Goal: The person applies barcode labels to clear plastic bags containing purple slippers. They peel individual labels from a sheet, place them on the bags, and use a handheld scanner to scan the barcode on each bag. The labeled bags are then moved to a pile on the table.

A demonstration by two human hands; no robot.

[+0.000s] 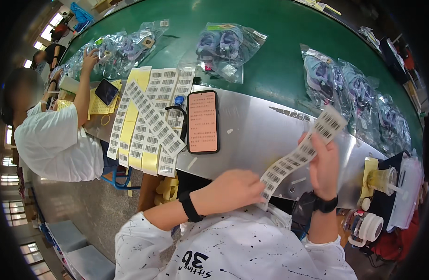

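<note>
A long strip of white barcode stickers (289, 163) slants across my front, above the metal worktop. My right hand (324, 164) grips its upper part between thumb and fingers, and the strip's far end sticks out past them. Down at the near end, my left hand (233, 190) is closed with its fingertips pinching the strip's edge; the fingers are slightly blurred. Left of my hands, a phone (203, 122) with a lit page of text lies on the metal. Beside it several sheets of barcode stickers (144, 112) overlap, some with bare yellow backing showing.
Clear bags of bluish shoes lie on the green tabletop (280, 28), one bag (224, 46) at mid-table and others (340, 84) at right. A plastic cup (381, 181) and a white-lidded bottle (366, 227) stand right. A co-worker (60, 140) in white reaches toward bags at left.
</note>
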